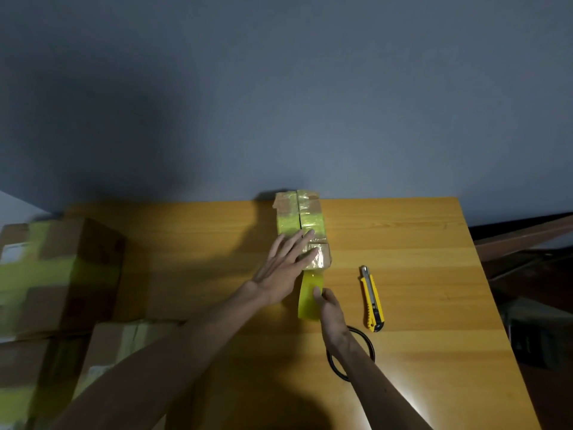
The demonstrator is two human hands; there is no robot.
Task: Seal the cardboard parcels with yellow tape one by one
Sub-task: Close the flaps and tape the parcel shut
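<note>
Currently the left hand is lying flat on the parcel, fingers straight and spread, pressing its near half down. The right hand is pinching the loose strip of tape, thumb on top; its other fingers are hiding beneath, so I cannot tell how firmly it is gripping. The parcel is sitting at 12 o'clock on the table, its far end right by the wall, and the strip is running from its near end toward 6 o'clock. The main risk, I judge, is the strip twisting: it is looking slack and slightly curved, so it could be folding onto itself or sticking to the table instead of the cardboard. A hard pull could also be dragging the small parcel toward 6 o'clock if the left palm is pressing too lightly, and a skewed pull would be leaving the centre seam partly bare. Whether the strip is already cut I cannot tell. The knife is lying at 3 o'clock of the right hand, near but apart, so fetching it means one hand letting go. A thin black ring is lying under the right wrist at 6 o'clock and could be snagging the forearm. Taped boxes are crowding the 9 o'clock side, clear of the work.
</note>
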